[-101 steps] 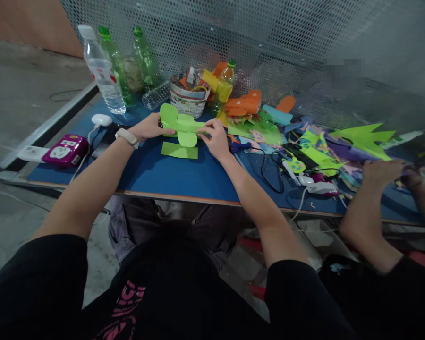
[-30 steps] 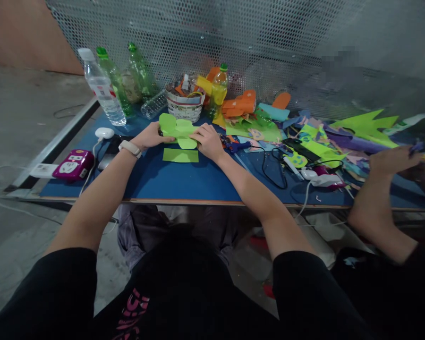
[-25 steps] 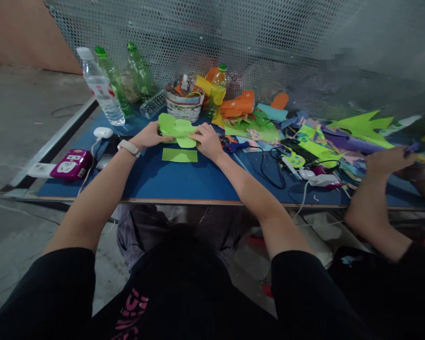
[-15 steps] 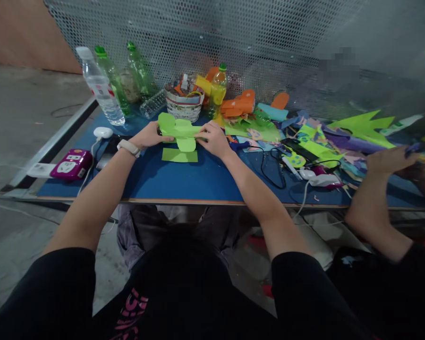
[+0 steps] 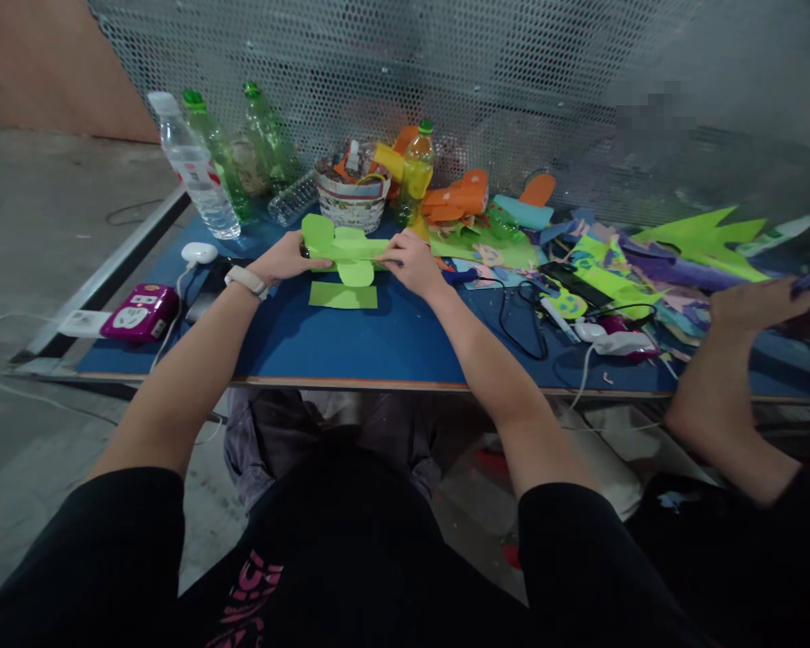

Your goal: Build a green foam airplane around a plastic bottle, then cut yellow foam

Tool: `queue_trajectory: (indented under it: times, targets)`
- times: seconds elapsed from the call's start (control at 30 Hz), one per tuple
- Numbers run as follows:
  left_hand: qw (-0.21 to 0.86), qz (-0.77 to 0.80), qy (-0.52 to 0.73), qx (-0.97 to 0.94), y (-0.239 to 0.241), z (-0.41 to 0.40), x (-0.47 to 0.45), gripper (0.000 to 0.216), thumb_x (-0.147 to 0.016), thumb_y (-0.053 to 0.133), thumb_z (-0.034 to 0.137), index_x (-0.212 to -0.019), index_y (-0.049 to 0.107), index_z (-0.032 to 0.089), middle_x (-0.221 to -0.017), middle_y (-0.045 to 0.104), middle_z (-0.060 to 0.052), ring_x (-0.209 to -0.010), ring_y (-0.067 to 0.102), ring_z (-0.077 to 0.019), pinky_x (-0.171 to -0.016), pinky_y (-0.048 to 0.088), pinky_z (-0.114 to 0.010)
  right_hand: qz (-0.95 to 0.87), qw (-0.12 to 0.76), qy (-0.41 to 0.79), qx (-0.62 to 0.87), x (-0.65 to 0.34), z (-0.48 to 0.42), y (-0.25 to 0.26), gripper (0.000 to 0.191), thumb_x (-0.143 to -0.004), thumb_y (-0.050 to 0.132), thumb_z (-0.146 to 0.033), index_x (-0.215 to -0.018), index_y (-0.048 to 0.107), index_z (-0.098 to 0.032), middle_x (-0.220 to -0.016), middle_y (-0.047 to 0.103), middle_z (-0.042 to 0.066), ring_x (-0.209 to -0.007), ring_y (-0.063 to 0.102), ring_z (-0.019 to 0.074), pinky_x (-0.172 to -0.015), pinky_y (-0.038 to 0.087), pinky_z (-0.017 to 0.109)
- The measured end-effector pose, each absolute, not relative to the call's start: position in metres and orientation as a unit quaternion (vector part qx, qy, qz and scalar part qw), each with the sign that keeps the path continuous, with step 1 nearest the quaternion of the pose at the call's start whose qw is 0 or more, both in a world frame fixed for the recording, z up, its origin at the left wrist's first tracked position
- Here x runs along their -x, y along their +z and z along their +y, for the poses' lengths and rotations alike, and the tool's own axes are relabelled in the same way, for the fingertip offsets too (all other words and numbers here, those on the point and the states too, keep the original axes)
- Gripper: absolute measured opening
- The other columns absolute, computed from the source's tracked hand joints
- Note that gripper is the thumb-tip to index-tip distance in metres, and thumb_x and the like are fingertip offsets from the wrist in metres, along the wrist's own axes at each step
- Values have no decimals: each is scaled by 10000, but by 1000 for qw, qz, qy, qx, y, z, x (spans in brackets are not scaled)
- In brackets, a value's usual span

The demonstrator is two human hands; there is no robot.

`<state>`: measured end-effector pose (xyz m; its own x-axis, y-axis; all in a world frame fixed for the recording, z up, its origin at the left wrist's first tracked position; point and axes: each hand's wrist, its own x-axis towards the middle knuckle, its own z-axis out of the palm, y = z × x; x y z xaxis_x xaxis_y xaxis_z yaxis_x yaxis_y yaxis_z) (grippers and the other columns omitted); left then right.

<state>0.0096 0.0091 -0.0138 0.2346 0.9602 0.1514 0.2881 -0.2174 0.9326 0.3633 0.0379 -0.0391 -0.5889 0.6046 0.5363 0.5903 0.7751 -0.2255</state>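
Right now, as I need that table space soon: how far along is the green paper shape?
Done: the green cutout is cut, with rounded lobes. In hand: left hand and right hand grip its ends over the table. Left, likely: the green strip lies loose, nearer the person.

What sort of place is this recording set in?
Likely a makeshift craft workbench: blue table strewn with coloured scraps, perforated metal screen behind, green cutout between left hand and right hand.
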Motion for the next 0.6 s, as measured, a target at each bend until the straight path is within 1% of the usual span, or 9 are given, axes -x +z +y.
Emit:
queue_trajectory:
  times: [0.13,0.2,0.37,0.47,0.6]
  targets:
    - [412,474,397,-669,-11,6,-10,691,-731,1327,388,-1240,907,183,-1397,922,-216,-1511,825,-563,-1415,670,-725,-890,305,21,339,-367,40,-38,277,-1309,793,-400,-1237,1038,-293,-1182,842,161,-1237,766,436,-1123,726,726]
    - [410,476,393,-671,-10,6,-10,678,-745,1325,418,-1221,901,185,-1391,924,-210,-1521,820,-565,-1416,669,-724,-889,302,23,342,-371,43,-38,243,-1286,828,-409,-1258,1034,-283,-1211,864,170,-1257,773,446,-1137,724,734]
    - [419,464,398,-671,-11,7,-9,770,-664,1353,450,-1228,904,180,-1428,923,-225,-1537,810,-586,-1440,648,-745,-887,308,25,343,-381,51,-42,212,-1258,866,-386,-1207,1033,-267,-1193,903,174,-1260,802,441,-1152,721,717]
    - [417,468,400,-669,-11,8,-9,791,-643,1350,461,-1240,910,183,-1441,928,-218,-1533,811,-591,-1443,639,-764,-882,309,28,355,-379,48,-40,221,-1256,884,-423,-1170,1032,-282,-1180,919,171,-1254,814,439,-1152,725,722]
    - [414,467,404,-669,-12,8,-10,774,-644,1349,457,-1221,905,193,-1408,935,-205,-1513,819,-585,-1412,667,-756,-877,309,43,366,-376,39,-28,242,-1225,927,-489,-1137,1014,-281,-1170,919,178,-1248,811,460,-1154,725,766]
